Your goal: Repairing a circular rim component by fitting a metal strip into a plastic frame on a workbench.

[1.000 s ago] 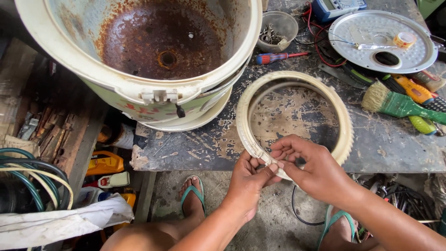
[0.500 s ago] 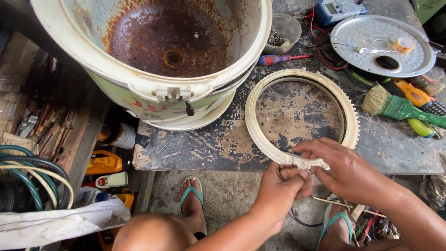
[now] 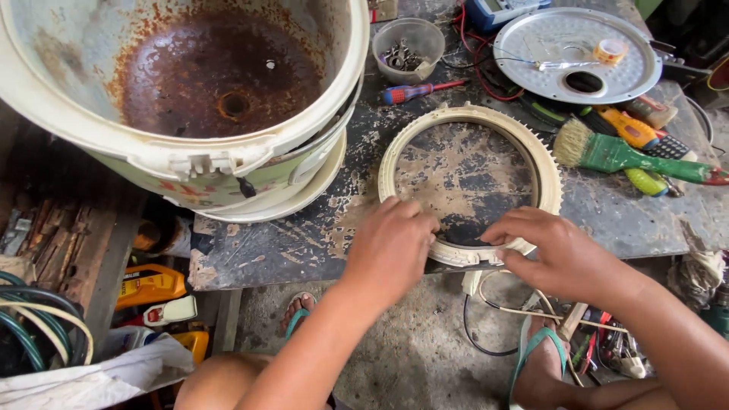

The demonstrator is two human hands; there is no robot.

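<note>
A cream plastic ring [image 3: 545, 163] with a toothed outer edge lies flat on the dark, stained workbench [image 3: 288, 247]. My left hand [image 3: 391, 247] rests on the ring's near-left rim with its fingers curled over it. My right hand [image 3: 550, 250] pinches the near edge of the ring from the right. The two hands sit close together at the bench's front edge. A thin cream wire [image 3: 501, 300] hangs below the ring under my right hand.
A rusty cooker body [image 3: 190, 99] stands at the left. Farther back are a small bowl of metal parts [image 3: 410, 42], a red screwdriver [image 3: 418, 91], a round metal lid [image 3: 577, 53], and a green-handled brush [image 3: 630, 156]. Cables and tools lie on the floor below.
The view has shifted and closed in. Both hands have stayed at the ring's near edge, and the left hand now lies flatter over the rim.
</note>
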